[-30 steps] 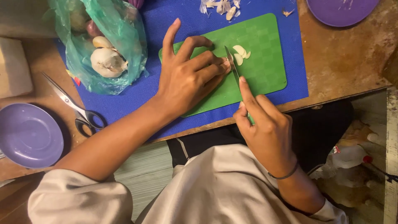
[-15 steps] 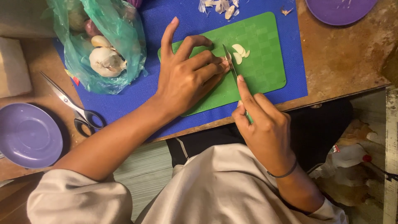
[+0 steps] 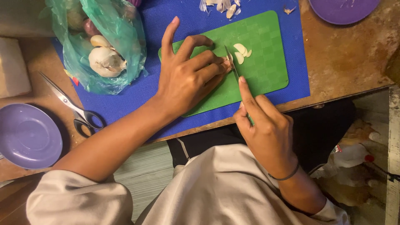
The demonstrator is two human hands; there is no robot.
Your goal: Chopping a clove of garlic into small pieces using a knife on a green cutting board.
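My left hand (image 3: 187, 77) lies palm down on the green board (image 3: 266, 66), fingers curled, their tips pinning a small pale clove (image 3: 226, 61) against the board. The clove is mostly hidden under my fingertips, so I can only guess at its shape. My right hand (image 3: 264, 129) is closed around the knife (image 3: 231, 64) handle, index finger stretched along the spine, and the blade stands on edge just beside my left fingertips, touching the clove. Just past the blade, on the far side of it, 3 thin white slices (image 3: 241, 51) lie together on the board.

The board rests on a blue mat (image 3: 141, 96), which covers part of the brown table (image 3: 350, 54). At the mat's far edge sits a scatter of papery peel (image 3: 221, 6). To my left a green plastic bag (image 3: 100, 46) lies open on the mat with a garlic bulb (image 3: 106, 61) inside. Scissors (image 3: 73, 106) lie beside the mat, blades pointing away from me. A purple plate (image 3: 27, 135) is near them, well apart from the board, and a 2nd purple plate (image 3: 343, 8) is at the far right corner.
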